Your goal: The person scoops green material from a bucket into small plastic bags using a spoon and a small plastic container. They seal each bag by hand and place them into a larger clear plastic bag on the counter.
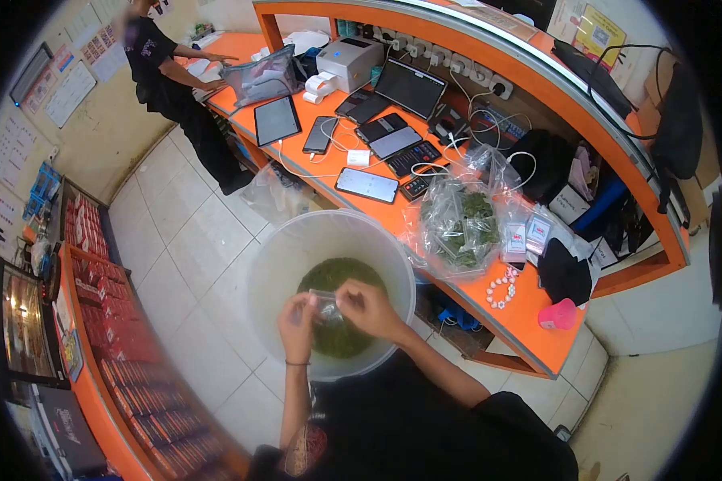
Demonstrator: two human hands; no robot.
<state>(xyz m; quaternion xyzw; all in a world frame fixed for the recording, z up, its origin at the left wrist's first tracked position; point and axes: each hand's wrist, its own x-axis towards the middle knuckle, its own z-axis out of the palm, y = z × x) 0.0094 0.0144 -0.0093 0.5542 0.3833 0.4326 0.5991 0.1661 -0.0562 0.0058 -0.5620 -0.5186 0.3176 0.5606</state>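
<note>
Above a large translucent white tub (271,276), my left hand (297,322) and my right hand (369,311) each pinch one side of the top edge of a small clear plastic bag (327,310). The bag hangs between my fingers and looks empty, though its mouth is too small to make out. Down in the tub lies a heap of finely chopped green material (338,271). A dark band circles my left wrist. To the right of the tub, a large clear plastic bag of green leaves (465,220) rests on the orange counter (529,333).
The counter carries a tablet (277,120), several phones such as a lit one (367,185), a laptop (410,86), a label printer (350,62), a bead bracelet (501,289) and a pink cup (557,314). Another person (172,84) stands at its far end. Red-packed shelves (104,297) line the left.
</note>
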